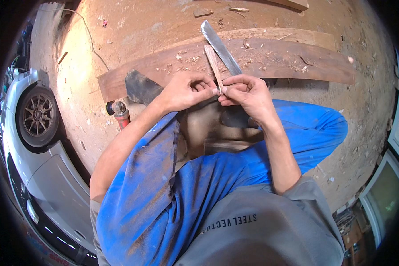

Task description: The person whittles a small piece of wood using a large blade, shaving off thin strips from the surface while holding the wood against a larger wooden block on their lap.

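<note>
A slim, pale strip of wood [212, 62] points away from me, wider at its far end and narrow near my fingers. My left hand [188, 91] is closed, its thumb and fingertips pinching the strip's near end. From the other side my right hand [248, 94] pinches the same end, fingers curled. Just right of the strip, a long machete-like blade [221, 48] lies over the boards. Its near end disappears behind my right hand, so I cannot see its handle. Wood shavings [193, 59] are scattered around the blade.
A dark brown board [323, 66] lies across the floor, a lighter board [314, 39] behind it. Left of my knee sits a red angle grinder [120, 114]. A silver car [57, 177] stands at far left. A cable [91, 37] runs over the floor.
</note>
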`<act>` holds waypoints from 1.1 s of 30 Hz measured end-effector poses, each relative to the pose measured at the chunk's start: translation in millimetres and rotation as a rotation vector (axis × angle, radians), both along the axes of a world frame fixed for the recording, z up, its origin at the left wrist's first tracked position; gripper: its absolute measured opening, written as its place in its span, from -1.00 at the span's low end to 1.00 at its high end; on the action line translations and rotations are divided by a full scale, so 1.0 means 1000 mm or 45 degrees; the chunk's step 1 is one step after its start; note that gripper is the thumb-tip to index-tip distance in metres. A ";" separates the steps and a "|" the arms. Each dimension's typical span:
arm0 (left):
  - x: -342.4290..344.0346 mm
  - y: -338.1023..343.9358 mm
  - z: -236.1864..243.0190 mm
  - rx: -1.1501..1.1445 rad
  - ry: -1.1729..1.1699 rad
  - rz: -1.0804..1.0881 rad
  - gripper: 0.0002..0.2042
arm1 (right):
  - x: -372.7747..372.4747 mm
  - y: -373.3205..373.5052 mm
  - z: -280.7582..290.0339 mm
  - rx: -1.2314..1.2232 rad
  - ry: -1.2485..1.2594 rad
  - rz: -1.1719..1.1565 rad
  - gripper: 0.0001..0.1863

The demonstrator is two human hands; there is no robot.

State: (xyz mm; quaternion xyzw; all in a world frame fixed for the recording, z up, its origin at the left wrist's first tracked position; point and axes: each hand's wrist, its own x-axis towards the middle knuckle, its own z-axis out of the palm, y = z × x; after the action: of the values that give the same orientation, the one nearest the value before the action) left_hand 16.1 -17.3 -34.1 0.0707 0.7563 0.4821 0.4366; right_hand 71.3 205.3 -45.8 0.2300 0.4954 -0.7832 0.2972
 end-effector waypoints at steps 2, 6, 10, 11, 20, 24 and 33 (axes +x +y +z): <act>0.001 0.001 -0.001 0.031 -0.069 -0.025 -0.74 | 0.003 -0.003 -0.006 0.007 0.021 -0.008 -0.63; 0.000 0.001 0.001 -0.005 -0.152 -0.060 -0.72 | 0.002 -0.009 -0.005 0.079 0.049 0.021 -0.60; 0.001 0.000 -0.005 0.128 -0.261 -0.038 -0.71 | 0.004 -0.015 -0.009 0.210 0.100 0.079 -0.60; 0.002 -0.001 -0.007 0.118 -0.246 -0.033 -0.70 | 0.006 -0.016 -0.011 0.259 0.137 0.095 -0.60; 0.003 0.003 -0.005 -0.033 -0.189 -0.026 -0.65 | 0.010 -0.025 -0.018 0.554 0.313 0.169 -0.69; 0.002 0.002 -0.003 -0.115 -0.105 -0.074 -0.64 | 0.010 -0.031 -0.021 0.627 0.461 0.176 -0.71; 0.002 0.005 -0.004 -0.109 -0.019 -0.088 -0.68 | 0.007 -0.036 -0.012 0.739 0.504 0.241 -0.72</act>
State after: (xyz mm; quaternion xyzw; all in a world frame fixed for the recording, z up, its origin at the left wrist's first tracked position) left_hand 18.3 -12.8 -38.2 0.0743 0.7701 0.4344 0.4612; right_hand 78.7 169.5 -58.2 0.1017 0.7641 -0.6083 0.1891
